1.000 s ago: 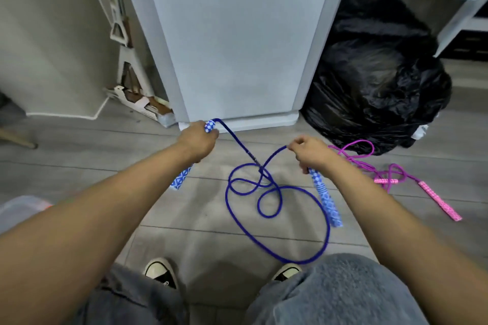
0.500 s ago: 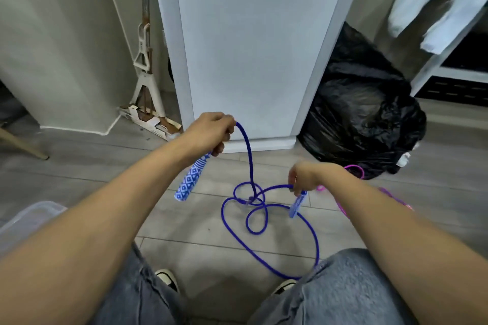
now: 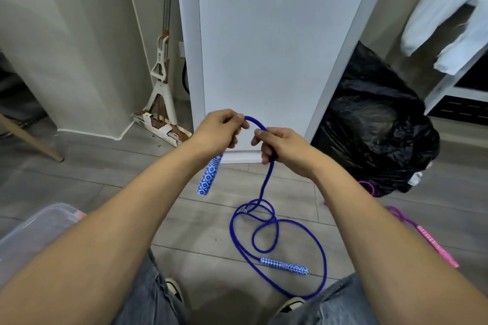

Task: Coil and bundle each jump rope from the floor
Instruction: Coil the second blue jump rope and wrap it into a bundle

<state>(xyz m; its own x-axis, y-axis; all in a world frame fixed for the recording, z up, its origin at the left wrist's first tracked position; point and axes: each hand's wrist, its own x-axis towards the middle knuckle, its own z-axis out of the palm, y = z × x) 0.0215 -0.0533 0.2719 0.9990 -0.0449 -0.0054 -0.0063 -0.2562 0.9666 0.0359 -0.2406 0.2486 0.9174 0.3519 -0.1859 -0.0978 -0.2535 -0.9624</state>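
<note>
The blue jump rope (image 3: 266, 227) has blue-and-white patterned handles. My left hand (image 3: 220, 130) grips one handle (image 3: 210, 178), which hangs below my fist. From that fist the cord arches over to my right hand (image 3: 281, 146), whose fingers curl round it. Below my right hand the cord drops to loose loops on the floor. The other blue handle (image 3: 284, 266) lies on the floor between my knees. A pink jump rope (image 3: 435, 247) lies on the floor at the right, partly hidden behind my right forearm.
A white cabinet (image 3: 277, 47) stands straight ahead with a full black rubbish bag (image 3: 375, 124) to its right. A mop (image 3: 161, 97) leans in the corner on the left. A clear plastic bin (image 3: 34, 232) sits at lower left. A wooden leg (image 3: 29, 138) juts in at far left.
My right hand let go of the second blue handle, which now lies on the floor, and rose to take the cord near my left hand. My left hand lifted its handle higher.
</note>
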